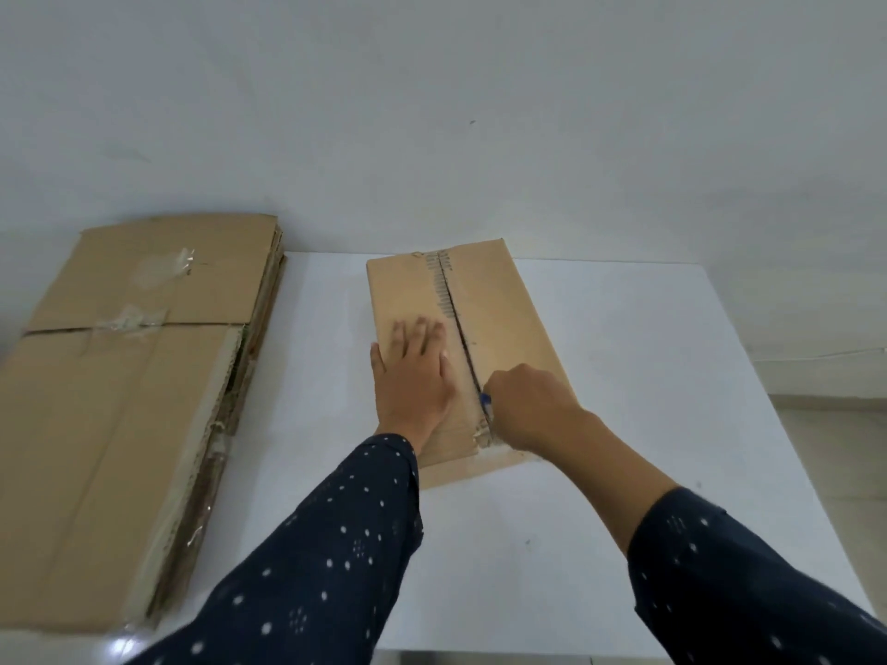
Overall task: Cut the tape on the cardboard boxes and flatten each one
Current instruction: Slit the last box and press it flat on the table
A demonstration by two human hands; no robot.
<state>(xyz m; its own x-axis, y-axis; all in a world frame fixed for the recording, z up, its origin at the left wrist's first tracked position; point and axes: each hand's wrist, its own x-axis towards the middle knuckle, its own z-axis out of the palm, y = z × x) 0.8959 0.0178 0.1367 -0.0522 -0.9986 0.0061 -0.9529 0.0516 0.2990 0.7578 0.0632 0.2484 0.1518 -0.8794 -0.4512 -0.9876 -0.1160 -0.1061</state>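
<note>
A closed brown cardboard box (504, 309) lies on the white table (648, 376), its long taped top seam running away from me. The seam shows as a dark slit from the middle down to my right hand. My left hand (413, 376) presses flat on the box top, left of the seam, fingers straight and blurred. My right hand (528, 405) grips a blue-handled cutter (485, 400) with its tip at the seam near the box's near end. Crumpled tape (482, 436) hangs at the near edge.
A stack of flattened cardboard boxes (125, 400) with tape scraps lies at the left, overhanging the table's left side. A white wall rises behind. Bare table surface stretches to the right of the box and in front of it.
</note>
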